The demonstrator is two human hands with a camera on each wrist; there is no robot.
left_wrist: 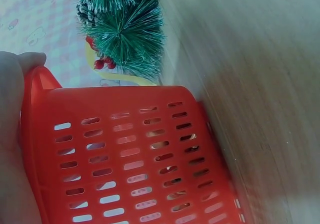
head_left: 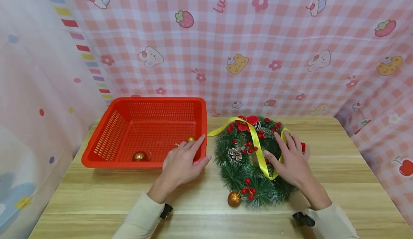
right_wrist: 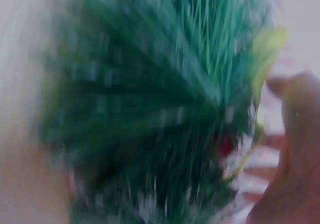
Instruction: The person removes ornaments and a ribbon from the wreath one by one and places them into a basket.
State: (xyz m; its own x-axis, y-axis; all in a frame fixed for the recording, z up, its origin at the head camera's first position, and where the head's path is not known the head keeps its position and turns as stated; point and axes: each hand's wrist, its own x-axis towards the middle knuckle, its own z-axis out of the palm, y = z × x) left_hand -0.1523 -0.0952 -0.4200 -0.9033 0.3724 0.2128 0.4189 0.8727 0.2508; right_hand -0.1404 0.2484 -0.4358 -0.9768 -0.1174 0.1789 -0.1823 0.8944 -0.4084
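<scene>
A green wreath [head_left: 233, 174] with pine cones, red berries and a red flower lies on the table. My right hand [head_left: 292, 158] is over the wreath's right side, fingers spread, its thumb towards the centre. A long yellow ribbon [head_left: 262, 160] loops across the wreath and passes beside that hand. My left hand [head_left: 182, 162] rests at the near right corner of a red plastic basket [head_left: 106, 164], index finger and thumb extended. In the left wrist view that hand lies along the basket's rim [left_wrist: 32, 94], its other fingers hidden. The right wrist view is blurred.
Inside the basket are a shiny gold bauble [head_left: 139, 156] and another gold bauble [head_left: 190, 139] close to my left hand. A glittery gold bauble [head_left: 234, 199] sits at the wreath's near edge. Behind the wooden table [head_left: 200, 217] hangs a pink checked curtain [head_left: 213, 52].
</scene>
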